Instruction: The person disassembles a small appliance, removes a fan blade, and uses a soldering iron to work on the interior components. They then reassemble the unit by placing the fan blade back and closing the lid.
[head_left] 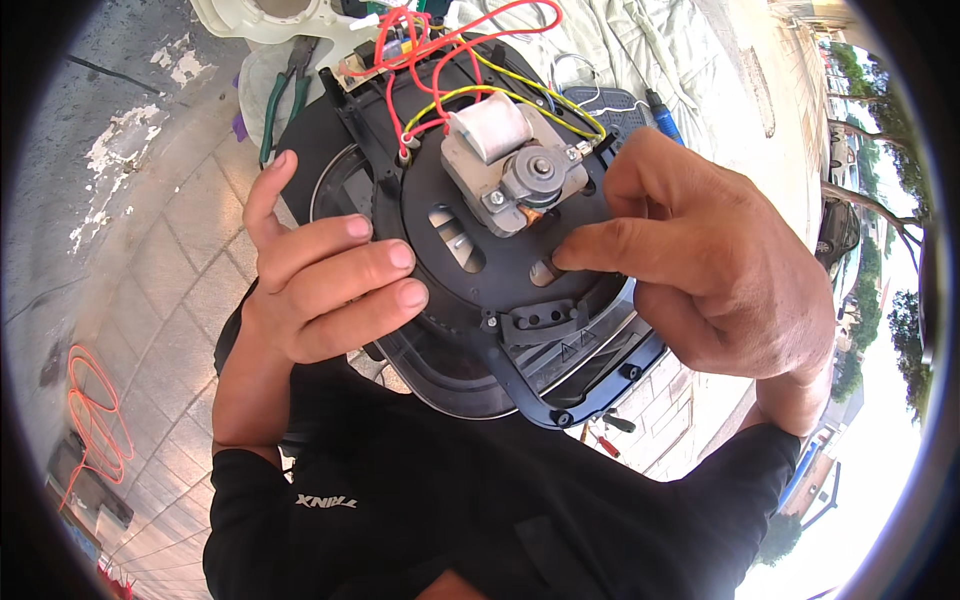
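Right hand (735, 260), nearest the camera: one digit reaches down to a slot in a black disc (510, 280), while the other fingers curl under the palm; whether they grip anything cannot be told. Left hand (300, 310), at the disc's left edge: fingers spread apart, holding nothing visible, four digits in view and the fifth hidden; contact with the rim is unclear. Between the hands, before the wearer's torso, sits the round appliance housing (350, 195), its support concealed beneath it. Motor (540, 175), mounted on the disc: grey metal block, round bearing cap with bright screws, pale wrapped cylinder, a glint of copper-coloured winding mostly obscured. Red wires (440, 62), smooth and looped, and a yellow-green wire (505, 92) run to a crowded upper edge whose parts are hard to separate. Smoky, glossy plastic (440, 370) curves along the lower side. Beyond: wrinkled pale cloth (700, 60), green-handled pliers (271, 115) and a cream plastic part (235, 18) cut off above. Paving (150, 290) bends toward the dark rim; the background at right is overexposed.
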